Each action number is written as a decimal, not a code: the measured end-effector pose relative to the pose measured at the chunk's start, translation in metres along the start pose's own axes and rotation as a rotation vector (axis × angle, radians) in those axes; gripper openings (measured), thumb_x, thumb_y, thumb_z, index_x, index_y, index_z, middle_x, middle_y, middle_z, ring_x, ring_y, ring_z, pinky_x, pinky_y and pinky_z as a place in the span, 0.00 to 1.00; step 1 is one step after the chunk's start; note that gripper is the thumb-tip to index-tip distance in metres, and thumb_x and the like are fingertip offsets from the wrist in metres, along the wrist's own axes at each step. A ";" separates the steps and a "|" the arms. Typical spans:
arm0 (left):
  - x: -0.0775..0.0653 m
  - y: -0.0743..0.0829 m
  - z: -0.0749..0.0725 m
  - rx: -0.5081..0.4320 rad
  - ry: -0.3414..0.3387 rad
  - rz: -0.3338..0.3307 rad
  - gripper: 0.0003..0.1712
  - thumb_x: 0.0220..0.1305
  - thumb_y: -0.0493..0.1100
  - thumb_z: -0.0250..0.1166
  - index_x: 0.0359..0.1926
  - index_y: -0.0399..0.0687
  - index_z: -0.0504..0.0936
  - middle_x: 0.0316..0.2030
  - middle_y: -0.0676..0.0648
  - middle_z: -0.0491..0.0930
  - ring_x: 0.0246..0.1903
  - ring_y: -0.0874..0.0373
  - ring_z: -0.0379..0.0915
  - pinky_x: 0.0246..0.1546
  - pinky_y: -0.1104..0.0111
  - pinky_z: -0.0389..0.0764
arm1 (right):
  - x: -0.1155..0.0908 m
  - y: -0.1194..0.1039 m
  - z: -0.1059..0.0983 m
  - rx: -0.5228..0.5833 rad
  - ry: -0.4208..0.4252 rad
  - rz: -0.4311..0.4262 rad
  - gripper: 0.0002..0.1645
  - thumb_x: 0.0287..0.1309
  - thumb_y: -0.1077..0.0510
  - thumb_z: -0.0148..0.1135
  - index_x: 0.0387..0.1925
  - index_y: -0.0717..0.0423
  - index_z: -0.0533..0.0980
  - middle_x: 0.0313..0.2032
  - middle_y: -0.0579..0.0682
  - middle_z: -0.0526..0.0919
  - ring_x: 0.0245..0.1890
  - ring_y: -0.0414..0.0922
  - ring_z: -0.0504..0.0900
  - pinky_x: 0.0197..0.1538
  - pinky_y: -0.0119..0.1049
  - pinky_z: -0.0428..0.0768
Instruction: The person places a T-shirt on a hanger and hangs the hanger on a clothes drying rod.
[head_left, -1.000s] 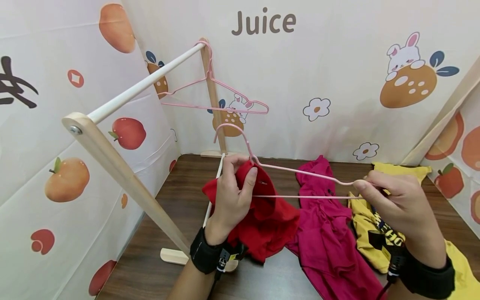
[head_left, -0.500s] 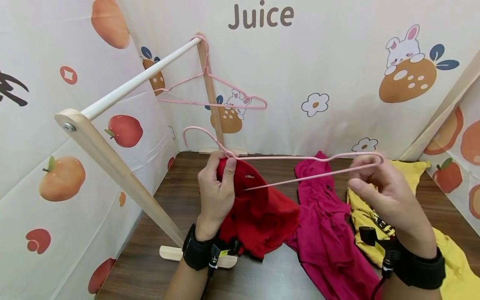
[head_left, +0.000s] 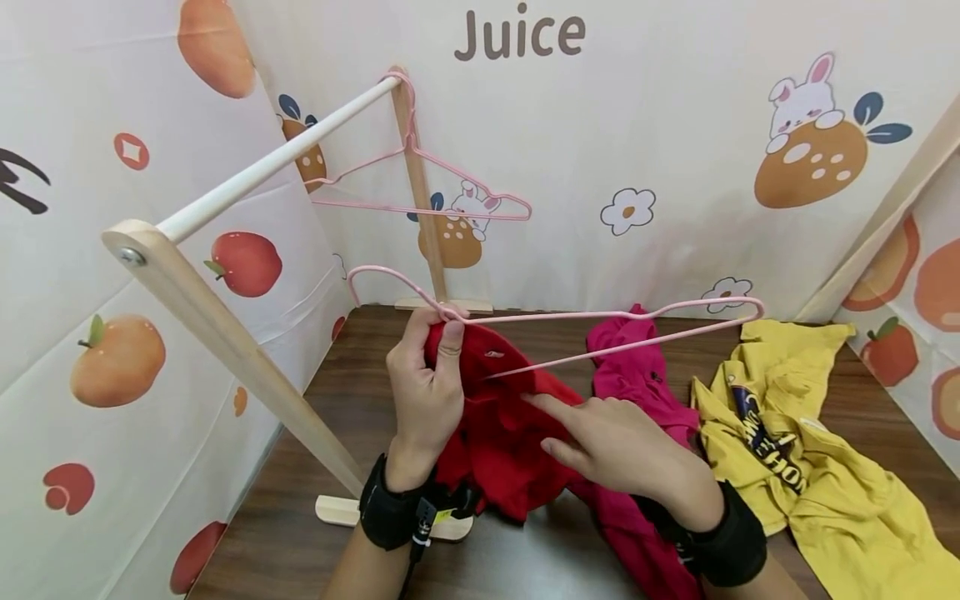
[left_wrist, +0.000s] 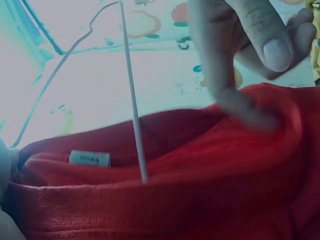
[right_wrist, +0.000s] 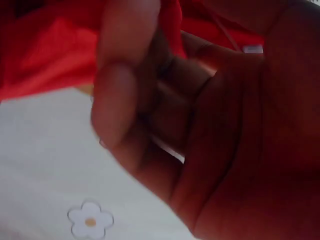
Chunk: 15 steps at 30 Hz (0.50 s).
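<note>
My left hand [head_left: 427, 383] grips the neckline of a red shirt [head_left: 517, 450] together with the neck of a pink clothes hanger [head_left: 551, 317]. One side of the hanger runs into the shirt's neck opening; the other side sticks out to the right, bare. A small white label [left_wrist: 89, 158] shows inside the neckline in the left wrist view. My right hand [head_left: 618, 450] is at the shirt's right side, index finger stretched out and touching the cloth at the edge of the opening, thumb apart from it. The right wrist view is dark and blurred, with red cloth beside the fingers.
A rack with a white rail [head_left: 277, 158] stands at left, a second pink hanger [head_left: 420, 206] on its far end. A magenta garment [head_left: 637, 367] lies partly under the right arm. A yellow garment [head_left: 840, 475] lies to the right on the wooden table [head_left: 277, 500].
My right hand has let go of the hanger's right end and moved left and down to the red shirt. The left hand, with shirt and hanger, has shifted left, and the hook has tipped left.
</note>
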<state>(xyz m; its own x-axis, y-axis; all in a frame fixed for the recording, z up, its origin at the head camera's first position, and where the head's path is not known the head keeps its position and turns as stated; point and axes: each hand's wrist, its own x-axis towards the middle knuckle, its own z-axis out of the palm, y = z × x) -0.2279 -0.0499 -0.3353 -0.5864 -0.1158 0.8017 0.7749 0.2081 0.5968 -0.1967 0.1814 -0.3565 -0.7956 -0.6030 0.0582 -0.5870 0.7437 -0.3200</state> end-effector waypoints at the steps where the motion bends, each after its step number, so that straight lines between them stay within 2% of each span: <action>1: 0.000 -0.001 -0.001 0.004 -0.004 0.002 0.05 0.72 0.33 0.59 0.44 0.35 0.79 0.42 0.43 0.85 0.38 0.60 0.80 0.35 0.75 0.78 | 0.001 0.001 0.001 -0.035 0.010 0.034 0.28 0.67 0.43 0.64 0.66 0.40 0.72 0.15 0.35 0.64 0.15 0.33 0.61 0.20 0.29 0.62; 5: 0.001 -0.004 -0.006 0.020 -0.035 0.007 0.04 0.73 0.33 0.59 0.44 0.36 0.79 0.40 0.42 0.85 0.29 0.61 0.75 0.27 0.75 0.75 | -0.002 0.013 -0.003 -0.081 0.058 0.138 0.13 0.67 0.43 0.63 0.48 0.41 0.75 0.16 0.36 0.67 0.17 0.34 0.65 0.20 0.32 0.62; 7: 0.003 -0.007 -0.008 0.045 -0.052 0.005 0.03 0.72 0.33 0.60 0.43 0.37 0.79 0.39 0.42 0.84 0.28 0.60 0.75 0.26 0.75 0.74 | -0.005 0.021 -0.010 -0.078 0.090 0.164 0.10 0.69 0.41 0.61 0.41 0.39 0.74 0.17 0.35 0.68 0.19 0.34 0.66 0.21 0.33 0.63; 9: 0.005 -0.010 -0.010 0.077 -0.071 -0.004 0.03 0.72 0.34 0.60 0.42 0.38 0.79 0.38 0.43 0.85 0.29 0.60 0.76 0.27 0.75 0.73 | -0.010 0.030 -0.020 -0.063 0.123 0.176 0.11 0.70 0.39 0.59 0.36 0.38 0.73 0.18 0.35 0.68 0.19 0.34 0.67 0.22 0.33 0.63; 12: 0.008 -0.014 -0.013 0.128 -0.101 -0.029 0.03 0.73 0.36 0.61 0.41 0.39 0.79 0.38 0.45 0.85 0.34 0.58 0.79 0.32 0.74 0.75 | -0.019 0.043 -0.034 -0.039 0.201 0.141 0.14 0.69 0.39 0.61 0.30 0.37 0.71 0.17 0.33 0.66 0.19 0.32 0.65 0.24 0.31 0.63; 15: 0.010 -0.016 -0.017 0.179 -0.127 -0.056 0.05 0.74 0.39 0.60 0.40 0.40 0.79 0.36 0.45 0.85 0.35 0.58 0.78 0.35 0.72 0.75 | -0.029 0.053 -0.046 0.012 0.320 0.041 0.14 0.66 0.48 0.68 0.28 0.35 0.70 0.17 0.31 0.65 0.18 0.30 0.64 0.24 0.27 0.64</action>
<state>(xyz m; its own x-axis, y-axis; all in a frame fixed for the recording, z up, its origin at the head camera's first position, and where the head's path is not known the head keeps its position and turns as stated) -0.2424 -0.0708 -0.3363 -0.6609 -0.0107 0.7504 0.6930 0.3750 0.6157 -0.2120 0.2514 -0.3314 -0.8264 -0.4501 0.3385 -0.5533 0.7607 -0.3394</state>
